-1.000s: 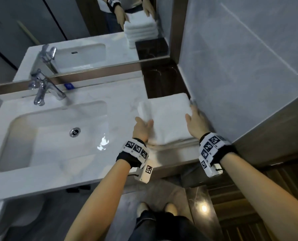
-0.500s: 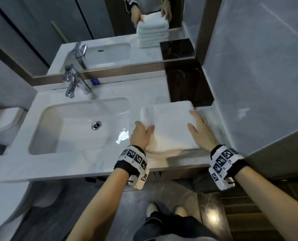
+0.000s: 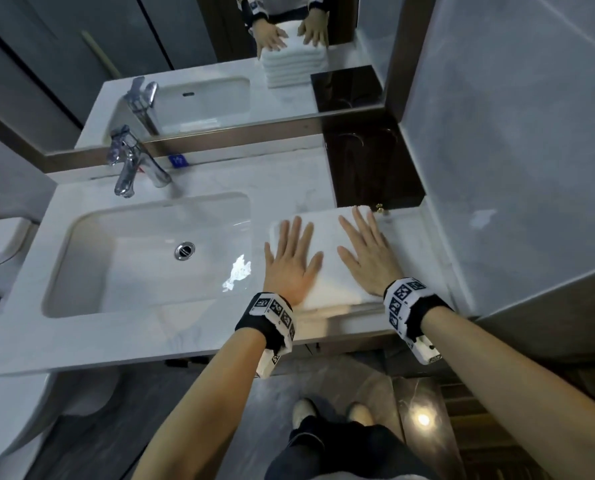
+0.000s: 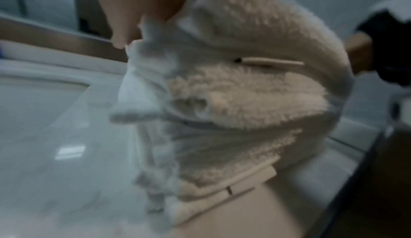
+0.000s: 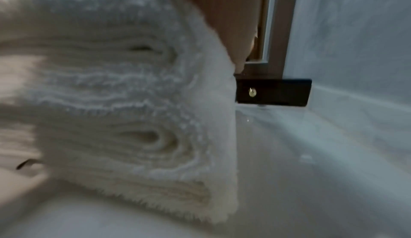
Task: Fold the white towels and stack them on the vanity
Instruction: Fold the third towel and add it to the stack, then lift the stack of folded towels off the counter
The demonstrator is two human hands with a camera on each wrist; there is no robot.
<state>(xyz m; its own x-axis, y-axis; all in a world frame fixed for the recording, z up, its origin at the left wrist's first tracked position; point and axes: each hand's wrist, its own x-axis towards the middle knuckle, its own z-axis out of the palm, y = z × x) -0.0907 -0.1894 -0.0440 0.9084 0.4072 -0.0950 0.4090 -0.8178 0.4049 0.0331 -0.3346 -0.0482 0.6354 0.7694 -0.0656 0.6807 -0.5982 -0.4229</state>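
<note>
I am pressing my left hand [image 3: 291, 263] and right hand [image 3: 369, 256] flat, fingers spread, on top of the stack of towels [image 3: 327, 237]. The stack is sitting on the vanity [image 3: 192, 336] directly under both palms, long axis running away from me, sink [image 3: 91, 251] just left, wall [image 3: 497, 168] near on the right, front edge close.

Towels [image 3: 327, 258] fluffy white terry cloth; vanity [image 3: 185, 334] glossy marble; faucet [image 3: 129, 168] shiny chrome.

left hand [image 3: 291, 263] flat, right hand [image 3: 370, 256] flat
</note>
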